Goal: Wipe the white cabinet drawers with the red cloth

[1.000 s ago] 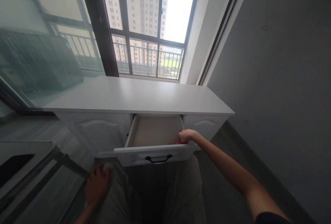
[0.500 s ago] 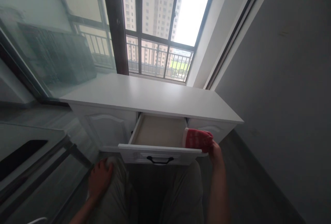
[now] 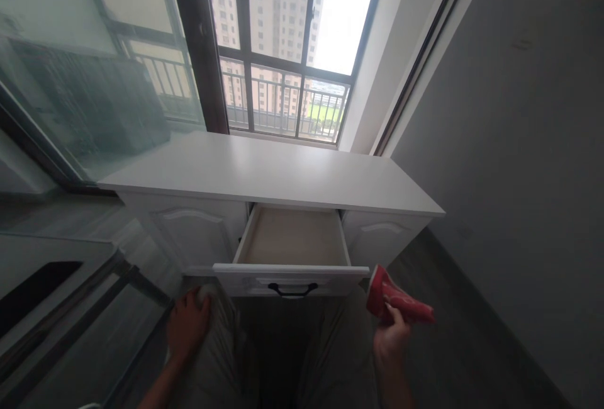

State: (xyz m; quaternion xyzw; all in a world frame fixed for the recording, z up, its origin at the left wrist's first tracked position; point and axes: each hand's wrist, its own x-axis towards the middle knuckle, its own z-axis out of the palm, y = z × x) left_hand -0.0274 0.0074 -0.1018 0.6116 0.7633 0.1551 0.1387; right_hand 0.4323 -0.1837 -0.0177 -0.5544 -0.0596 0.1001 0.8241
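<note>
My right hand [image 3: 392,333] is closed on a red cloth item [image 3: 399,301] with a pale edge, held to the right of the pulled-out drawer [image 3: 292,236]. Nothing shows inside the drawer, and its front [image 3: 245,281] carries a black handle [image 3: 292,289]. On my left knee rests my left hand [image 3: 189,322], its fingers spread over the trouser fabric and holding nothing.
The white cabinet [image 3: 278,173] stands before a large window [image 3: 292,50]. A glass panel [image 3: 94,82] is at the left. Lower left is a white-topped piece of furniture [image 3: 94,248] with dark bars. A grey wall [image 3: 509,145] bounds the right.
My right hand has moved the red cloth away from the drawer's right corner, down and to the right. My left hand remains on the knee. The view has shifted slightly.
</note>
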